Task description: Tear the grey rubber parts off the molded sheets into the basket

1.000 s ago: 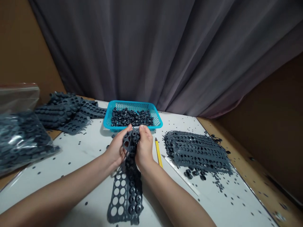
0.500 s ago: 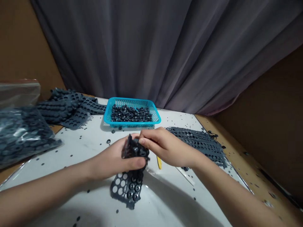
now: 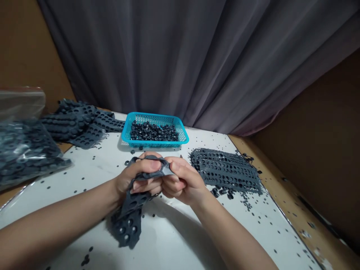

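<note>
In the middle of the head view, a dark grey rubber sheet (image 3: 132, 204) with rows of round holes is bunched up between my two hands. My left hand (image 3: 140, 172) is closed around it, thumb on top. Pressed up against the left, my right hand (image 3: 182, 180) pinches the stretched, shiny end of the sheet with thumb and fingers. The sheet's lower part hangs down, twisted, below my left hand. My fingers hide much of the folded part, so any rubber piece inside cannot be made out.
A blue plastic basket (image 3: 154, 143) of small black rubber parts stands behind my hands. Perforated rubber sheets (image 3: 230, 172) are stacked at right, loose parts (image 3: 222, 192) before them. More rubber sheets (image 3: 70, 122) and a clear bag (image 3: 25, 153) of parts lie left. Black bits dot the white tabletop (image 3: 168, 240).
The sheet has been turned and folded over; its lower part now hangs further left. My right hand has come down slightly and grips the sheet's end. The yellow tool is no longer visible.
</note>
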`<action>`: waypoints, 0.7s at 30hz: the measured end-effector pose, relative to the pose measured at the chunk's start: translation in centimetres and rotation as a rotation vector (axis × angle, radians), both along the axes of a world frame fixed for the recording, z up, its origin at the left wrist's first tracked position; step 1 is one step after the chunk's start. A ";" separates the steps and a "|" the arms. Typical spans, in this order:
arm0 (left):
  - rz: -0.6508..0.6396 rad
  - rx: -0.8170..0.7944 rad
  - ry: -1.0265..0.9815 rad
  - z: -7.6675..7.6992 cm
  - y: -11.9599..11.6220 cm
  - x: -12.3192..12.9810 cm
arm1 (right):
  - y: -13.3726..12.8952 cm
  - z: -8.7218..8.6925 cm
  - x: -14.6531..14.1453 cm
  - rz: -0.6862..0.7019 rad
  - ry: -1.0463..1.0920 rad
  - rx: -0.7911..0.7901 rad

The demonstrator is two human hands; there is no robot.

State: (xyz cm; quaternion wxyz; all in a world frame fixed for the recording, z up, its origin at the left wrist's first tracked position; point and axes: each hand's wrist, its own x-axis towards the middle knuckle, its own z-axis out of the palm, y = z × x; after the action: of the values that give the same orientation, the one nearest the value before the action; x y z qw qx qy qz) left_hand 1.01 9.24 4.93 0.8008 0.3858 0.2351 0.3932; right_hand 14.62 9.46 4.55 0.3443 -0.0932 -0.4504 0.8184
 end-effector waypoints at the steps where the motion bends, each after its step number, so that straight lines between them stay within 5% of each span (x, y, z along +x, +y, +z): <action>1: -0.014 -0.005 -0.016 -0.1 0.2 0.1 | 0.3 0.2 -0.1 -0.006 -0.024 0.009; 10: -0.187 0.014 -0.120 -0.6 1.0 -0.8 | 1.4 -0.3 -0.5 0.106 0.009 0.045; 16: -0.312 -0.076 -0.032 -2.5 1.0 -1.0 | 1.6 0.2 -1.2 0.199 0.329 0.050; 21: -0.209 0.016 -0.132 -0.8 0.7 -2.0 | 2.6 0.9 -0.1 0.217 0.033 0.125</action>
State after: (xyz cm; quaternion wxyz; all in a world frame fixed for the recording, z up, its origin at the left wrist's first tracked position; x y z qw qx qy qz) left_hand -0.99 9.93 4.09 0.8481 0.3879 0.1371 0.3339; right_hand 14.52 12.06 5.40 0.2661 -0.0087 -0.5022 0.8228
